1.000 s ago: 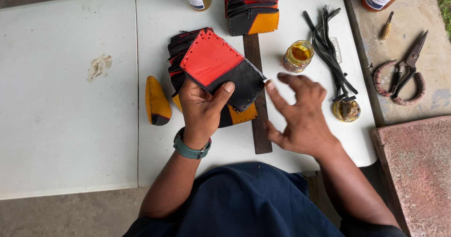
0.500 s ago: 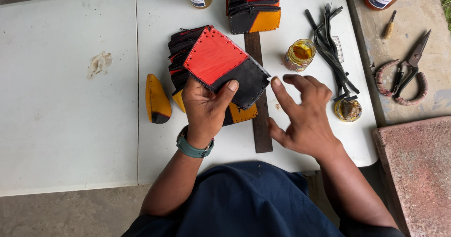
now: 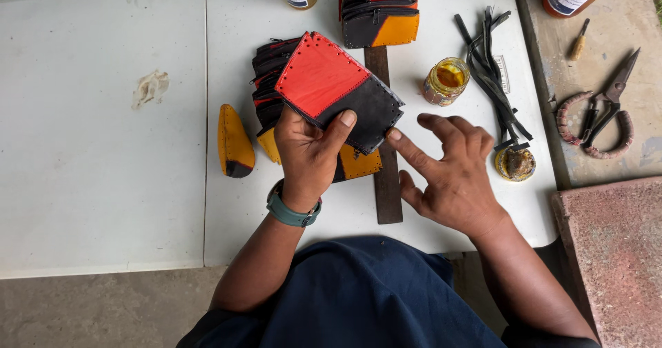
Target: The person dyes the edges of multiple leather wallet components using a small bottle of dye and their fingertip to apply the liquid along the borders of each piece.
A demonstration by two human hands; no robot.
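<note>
red-and-black leather pouch point(image 3: 336, 93) pinched in left hand point(image 3: 308, 156); right hand point(image 3: 452, 176) released, fingertip at its corner. a loose pinch could drop it onto the bench point(image 3: 103, 148).

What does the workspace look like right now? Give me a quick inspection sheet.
Surface: white table, smudge at left.
Job's things: red-and-black leather piece held above a stack of similar pieces; second stack behind.
Clutter: dark ruler, glue jar, black strips, yellow wedge, shears.
Grippers: left hand grips the piece; right hand open, forefinger at its edge.
Cables: nothing seen.
Surroundings: concrete floor, reddish slab at right.
</note>
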